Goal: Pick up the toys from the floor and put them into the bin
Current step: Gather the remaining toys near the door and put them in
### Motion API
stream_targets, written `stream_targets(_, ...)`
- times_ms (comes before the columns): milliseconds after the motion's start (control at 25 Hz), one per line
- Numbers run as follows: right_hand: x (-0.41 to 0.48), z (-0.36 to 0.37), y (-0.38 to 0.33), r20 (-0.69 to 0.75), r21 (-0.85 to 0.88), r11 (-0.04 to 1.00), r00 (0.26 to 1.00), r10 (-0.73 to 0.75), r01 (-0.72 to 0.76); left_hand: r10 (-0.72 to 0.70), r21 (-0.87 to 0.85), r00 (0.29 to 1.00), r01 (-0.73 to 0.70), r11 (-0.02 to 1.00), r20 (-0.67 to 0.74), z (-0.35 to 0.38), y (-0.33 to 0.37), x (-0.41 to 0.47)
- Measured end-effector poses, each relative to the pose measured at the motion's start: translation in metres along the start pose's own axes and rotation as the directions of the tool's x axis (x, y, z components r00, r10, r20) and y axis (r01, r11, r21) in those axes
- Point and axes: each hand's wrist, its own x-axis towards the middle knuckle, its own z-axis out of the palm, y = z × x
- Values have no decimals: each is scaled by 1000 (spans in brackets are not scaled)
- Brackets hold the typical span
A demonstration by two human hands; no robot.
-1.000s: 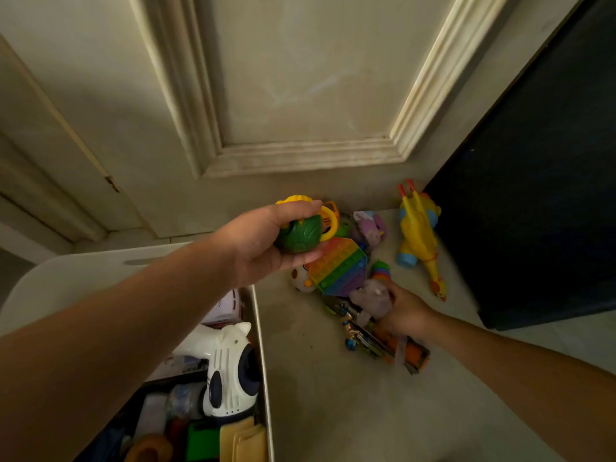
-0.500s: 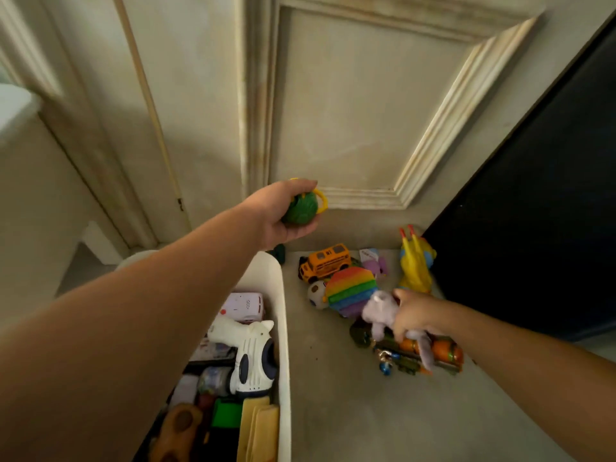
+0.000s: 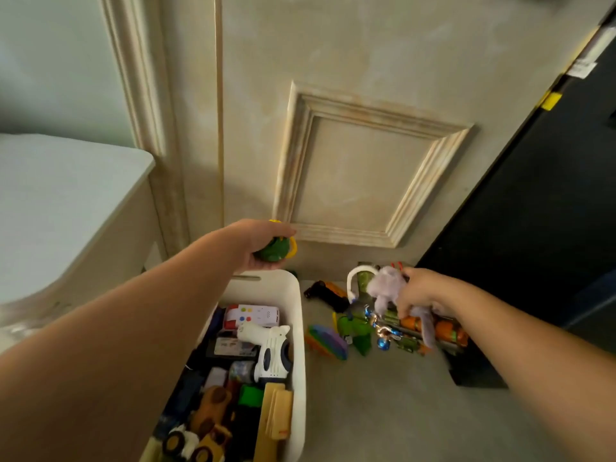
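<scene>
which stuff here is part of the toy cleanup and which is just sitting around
Part of the job:
- white bin
- green and yellow toy in the left hand
- purple plush in the right hand
- rainbow pop toy on the floor

Just there:
- panelled door
- white cabinet
- dark furniture

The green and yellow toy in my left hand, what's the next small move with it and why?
Probably open the fingers and let it drop. The left hand holds the green and yellow toy by the far end of the white bin, seemingly above its rim, with toys already inside. The right hand grips a purple plush that can follow.
</scene>
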Motion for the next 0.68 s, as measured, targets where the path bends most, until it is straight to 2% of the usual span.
stream_targets(80, -17, 3, -2, -6, 155, 988, 1000, 0, 1, 40, -13, 999, -41, 999, -36, -16, 1, -15)
stream_targets(160, -32, 8, -9, -8, 218, 976, 1000, -22, 23, 69, -22, 996, -70, 997, -65, -34, 1, -30)
stream_targets(320, -49, 8, -25, 7, 412, 908, 997, -80, 70, 60, 132, 992, -45, 990, -108, -69, -16, -49)
stream_targets(400, -60, 13, -28, 108, 491, 871, 993, -43, -15, 21, 178, 994, -2, 984, -104, -84, -29, -57)
stream_targets(440, -64, 19, -27, 160, 572, 816, 987, -15, -80, 4, 190, 995, 16, 982, -101, -90, -33, -60)
stream_targets(480, -64, 26, -23, 173, 689, 717, 985, -20, -106, -5, 198, 995, 24, 980, -98, -94, -37, -63)
stream_targets(560, -62, 42, -18, 156, 911, 393, 986, -54, -123, -1, 197, 996, 19, 980, -89, -100, -40, -67)
stream_targets(640, -64, 57, -18, 210, 978, 21, 969, -133, -209, 1, 189, 997, 14, 982, -79, -101, -40, -69)
stream_targets(680, -67, 63, -19, 239, 957, -115, 951, -199, -265, 0, 190, 997, 14, 982, -73, -100, -40, -68)
